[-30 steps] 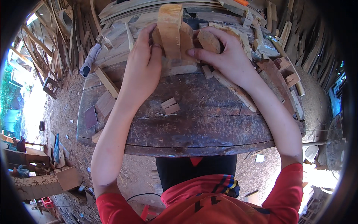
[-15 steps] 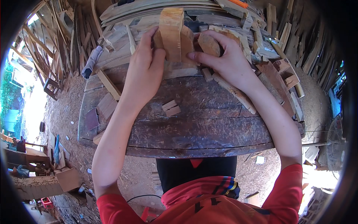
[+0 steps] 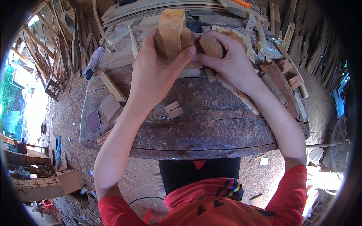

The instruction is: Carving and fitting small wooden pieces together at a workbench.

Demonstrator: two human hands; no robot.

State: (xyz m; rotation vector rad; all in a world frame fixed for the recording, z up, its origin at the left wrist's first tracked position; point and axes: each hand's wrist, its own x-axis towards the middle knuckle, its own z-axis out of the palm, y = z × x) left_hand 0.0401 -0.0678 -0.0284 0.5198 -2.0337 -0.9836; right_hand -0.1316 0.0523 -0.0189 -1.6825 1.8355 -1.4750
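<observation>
Near the far side of the bench, my left hand (image 3: 154, 71) is closed round an upright, pale wooden block (image 3: 172, 32) with rounded wood parts at its sides. The left thumb stretches across the block's near face. Its tip meets the thumb of my right hand (image 3: 232, 58). Within the curl of the right hand sits a rounded brown piece of wood (image 3: 211, 46); the fingers behind it are partly hidden. On the bench in front of both hands lie a small notched wood block (image 3: 174, 109) and a thin metal piece (image 3: 164, 117).
The dark, scratched wooden bench (image 3: 211, 132) has wood strips along its right side. At left lie a wood bar (image 3: 112, 86), a dark red square sheet (image 3: 94, 119) and a rolled grey cloth (image 3: 93, 63). Boards are stacked behind; a cluttered low bench (image 3: 41, 188) stands lower left.
My left thumb has swung right across the block's near face to my right thumb. The block tilts slightly left. My right hand stays almost still.
</observation>
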